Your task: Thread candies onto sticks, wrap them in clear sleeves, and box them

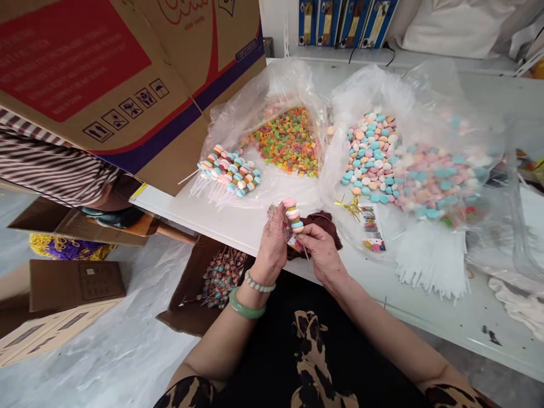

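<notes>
Above the counter (238,222), a candy stick (293,214) is pinched below its sweets by the right hand (326,255); the left hand's (272,242) partly hidden grip cannot be told.

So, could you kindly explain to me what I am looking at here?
There is no machine here: a camera worn on a person's head looks forward and down at that person's own bare hands. The right hand pinches a candy stick, its sweets stacked one on another, near the lower end. The left hand is close beside it; exactly what its fingers hold is hard to tell. On the table lie a bundle of similar candy sticks, small colourful rings, pastel candies and a pile of white sticks.
</notes>
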The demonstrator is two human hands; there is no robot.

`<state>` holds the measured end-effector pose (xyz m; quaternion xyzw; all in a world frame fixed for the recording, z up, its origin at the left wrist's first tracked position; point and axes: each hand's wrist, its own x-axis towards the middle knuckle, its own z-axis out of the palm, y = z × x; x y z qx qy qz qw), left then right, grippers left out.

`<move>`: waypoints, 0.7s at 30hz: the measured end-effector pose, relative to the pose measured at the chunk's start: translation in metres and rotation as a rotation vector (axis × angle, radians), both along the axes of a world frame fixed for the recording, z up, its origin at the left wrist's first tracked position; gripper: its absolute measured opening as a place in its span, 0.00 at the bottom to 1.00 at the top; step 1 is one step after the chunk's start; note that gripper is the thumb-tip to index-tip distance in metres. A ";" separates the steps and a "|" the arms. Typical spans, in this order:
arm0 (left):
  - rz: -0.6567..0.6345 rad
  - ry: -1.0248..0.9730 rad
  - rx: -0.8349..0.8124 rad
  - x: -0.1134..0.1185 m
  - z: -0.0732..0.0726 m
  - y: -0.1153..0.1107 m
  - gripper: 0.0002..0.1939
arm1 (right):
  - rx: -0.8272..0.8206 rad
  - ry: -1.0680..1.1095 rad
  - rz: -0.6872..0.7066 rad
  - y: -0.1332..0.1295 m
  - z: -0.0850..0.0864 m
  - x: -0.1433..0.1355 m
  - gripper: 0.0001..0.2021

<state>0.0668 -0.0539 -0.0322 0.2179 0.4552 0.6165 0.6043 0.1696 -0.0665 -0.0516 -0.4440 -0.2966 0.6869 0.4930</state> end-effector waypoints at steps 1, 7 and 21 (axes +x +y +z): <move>-0.053 -0.030 -0.024 0.000 0.001 -0.002 0.25 | 0.014 -0.019 -0.036 0.001 -0.002 0.001 0.07; -0.211 -0.067 -0.249 -0.001 -0.008 -0.011 0.17 | 0.132 -0.170 -0.101 0.010 -0.005 0.015 0.06; -0.073 -0.025 -0.178 0.015 -0.017 -0.013 0.17 | 0.078 -0.136 -0.102 0.012 -0.006 0.015 0.07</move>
